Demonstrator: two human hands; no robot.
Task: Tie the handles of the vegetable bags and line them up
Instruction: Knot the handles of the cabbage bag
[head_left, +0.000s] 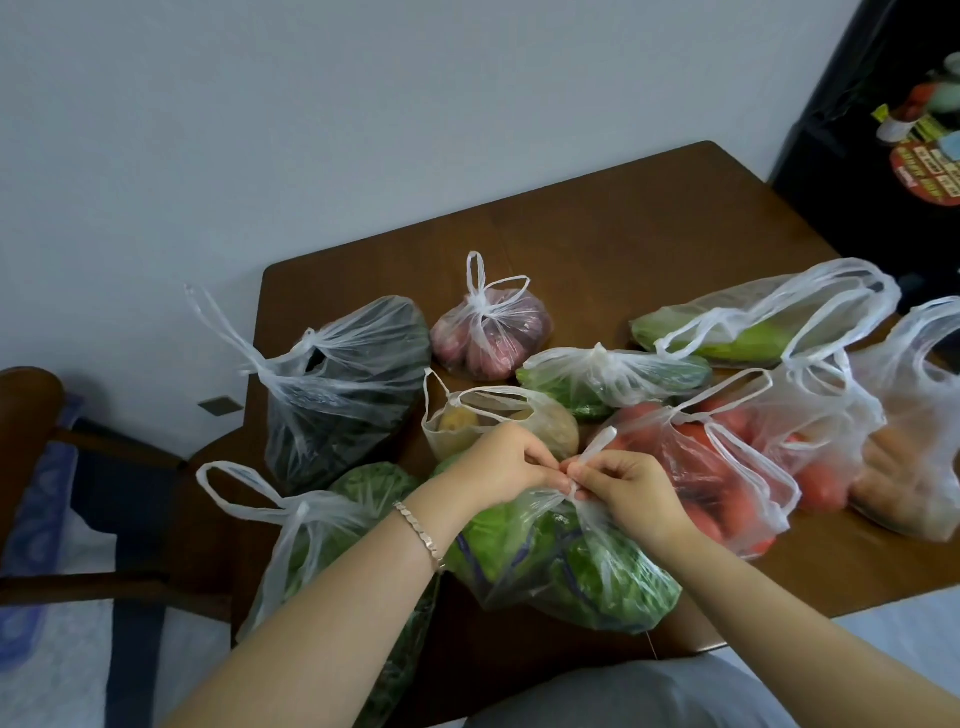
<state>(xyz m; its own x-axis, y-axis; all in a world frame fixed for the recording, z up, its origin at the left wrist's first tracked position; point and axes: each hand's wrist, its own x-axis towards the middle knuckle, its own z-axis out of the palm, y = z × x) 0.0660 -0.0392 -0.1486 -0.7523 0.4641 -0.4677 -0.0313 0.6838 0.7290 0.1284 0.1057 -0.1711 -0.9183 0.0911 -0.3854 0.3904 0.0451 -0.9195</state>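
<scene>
Several clear plastic vegetable bags lie on a brown wooden table (623, 228). In front of me is a bag of leafy greens (571, 566). My left hand (506, 467) and my right hand (626, 480) meet above it, and both pinch its white handles at the knot. A bag of potatoes (550, 423) lies just behind my hands with open handles. A tied bag of red onions (491, 332) and a tied dark bag (343, 395) stand further back. A tomato bag (727, 467) lies to the right with loose handles.
A knotted greens bag (613, 376), a long lettuce bag (753, 327) and a carrot bag (904, 452) fill the right side. A cabbage bag (322, 525) hangs at the table's left front edge. A wooden chair (36, 405) stands left. A dark fridge (883, 156) is at the far right.
</scene>
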